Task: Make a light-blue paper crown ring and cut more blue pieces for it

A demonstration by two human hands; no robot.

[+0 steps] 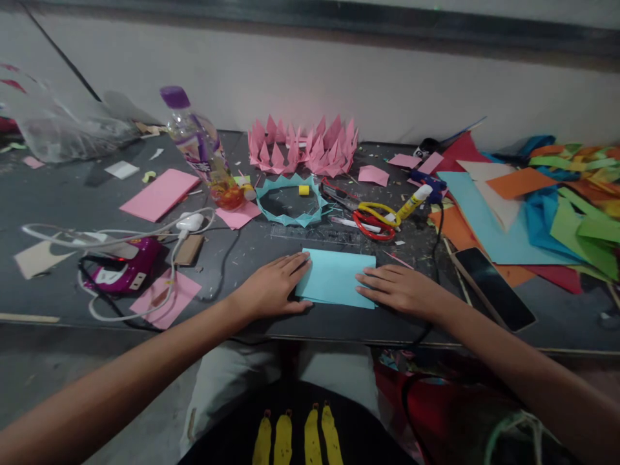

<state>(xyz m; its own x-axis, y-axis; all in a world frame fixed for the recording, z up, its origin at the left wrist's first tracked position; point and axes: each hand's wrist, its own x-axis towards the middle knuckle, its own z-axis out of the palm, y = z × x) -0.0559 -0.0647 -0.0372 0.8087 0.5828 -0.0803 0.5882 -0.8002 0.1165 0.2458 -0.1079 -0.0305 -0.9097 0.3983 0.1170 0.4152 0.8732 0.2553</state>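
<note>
A folded light-blue sheet of paper (334,278) lies near the front edge of the dark table, its fold along the far side. My left hand (276,284) rests at its left edge, fingers stretched out and thumb apart near the lower left corner. On the right edge lies my right hand (394,287), its fingers flat and slightly spread over the paper. Just beyond the sheet stands a light-blue zigzag paper ring (290,221). Behind that are pink pointed folded-paper crowns (303,152).
Scissors with red and yellow handles (372,226), a glue stick (409,205) and a glue gun (429,183) lie right of centre. A phone (494,287) and coloured papers (498,219) are farther right. At left are a bottle (203,155), a purple power strip (130,265) and white cables.
</note>
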